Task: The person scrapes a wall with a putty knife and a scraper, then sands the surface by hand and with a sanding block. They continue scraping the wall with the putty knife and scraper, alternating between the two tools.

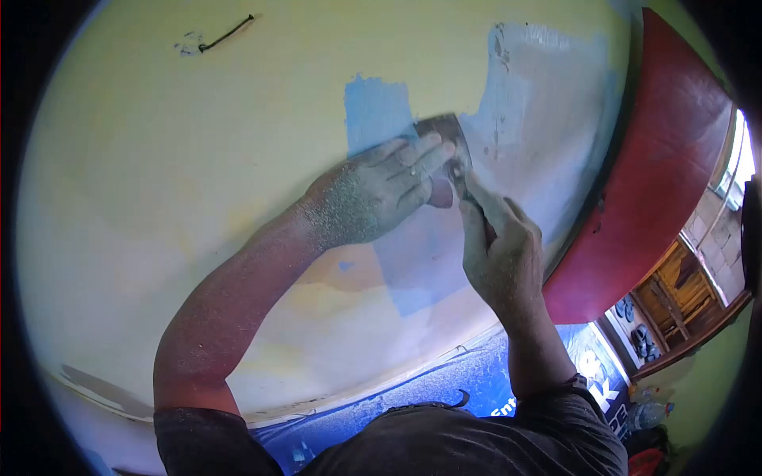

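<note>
A wide dark metal putty knife [443, 125] lies against the painted wall [238, 111], its blade edge pointing up. My right hand [504, 242] is closed around its lower end, so the handle is mostly hidden. My left hand [373, 194] reaches across from the left, fingers stretched out flat over the blade and thumb lower down. Pale dust coats the back of the left hand and wrist. Just left of the blade is a light blue patch [377, 111] in the yellow paint, and a larger pale blue-grey area [540, 103] spreads to the right.
A red panel [643, 174] curves along the wall's right side. A dark wire [226, 33] sticks out at upper left. Below lies a dusty blue printed banner [365, 404]. At the right, sandals [643, 341] lie near a wooden door [675, 289], and a plastic bottle [647, 415] stands lower.
</note>
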Demonstrator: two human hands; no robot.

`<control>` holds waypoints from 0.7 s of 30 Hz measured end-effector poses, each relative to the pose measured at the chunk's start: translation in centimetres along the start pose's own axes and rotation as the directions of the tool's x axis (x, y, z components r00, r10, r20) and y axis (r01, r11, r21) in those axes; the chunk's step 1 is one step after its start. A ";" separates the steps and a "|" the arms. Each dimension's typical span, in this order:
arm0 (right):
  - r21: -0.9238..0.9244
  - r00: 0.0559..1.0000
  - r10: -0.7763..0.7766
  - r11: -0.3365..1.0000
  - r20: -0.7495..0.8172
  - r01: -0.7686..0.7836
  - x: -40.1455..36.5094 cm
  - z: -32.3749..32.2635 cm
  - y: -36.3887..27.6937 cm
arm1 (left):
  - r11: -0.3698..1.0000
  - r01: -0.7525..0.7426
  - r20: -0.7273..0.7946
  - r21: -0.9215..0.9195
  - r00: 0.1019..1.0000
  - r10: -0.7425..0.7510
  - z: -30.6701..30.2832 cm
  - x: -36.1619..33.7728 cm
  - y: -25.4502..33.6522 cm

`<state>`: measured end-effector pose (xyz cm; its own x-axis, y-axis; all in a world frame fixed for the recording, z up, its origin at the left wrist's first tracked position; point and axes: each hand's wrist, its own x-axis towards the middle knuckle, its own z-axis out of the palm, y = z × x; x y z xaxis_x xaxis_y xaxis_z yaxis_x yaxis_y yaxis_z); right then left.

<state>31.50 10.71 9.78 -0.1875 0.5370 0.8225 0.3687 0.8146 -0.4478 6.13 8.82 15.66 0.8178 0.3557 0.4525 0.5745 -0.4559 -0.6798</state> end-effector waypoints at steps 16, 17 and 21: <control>0.002 0.998 -0.056 0.998 -0.013 0.056 0.0 -0.2 -0.4 | 1.000 0.029 0.001 -0.004 1.000 -0.029 -0.4 0.0 0.2; -0.003 0.998 -0.053 0.999 -0.017 0.053 0.2 0.0 -0.4 | 1.000 0.021 0.016 0.002 1.000 -0.021 -0.2 0.0 0.2; -0.015 1.000 -0.003 1.000 -0.009 0.003 1.0 0.6 -0.3 | 0.991 0.128 -0.013 -0.034 0.992 -0.129 -0.1 0.7 0.2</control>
<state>30.66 11.10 10.58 -0.1808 0.5326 0.8268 0.3822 0.8127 -0.4399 6.83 8.85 15.86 0.7375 0.4005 0.5438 0.6754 -0.4344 -0.5960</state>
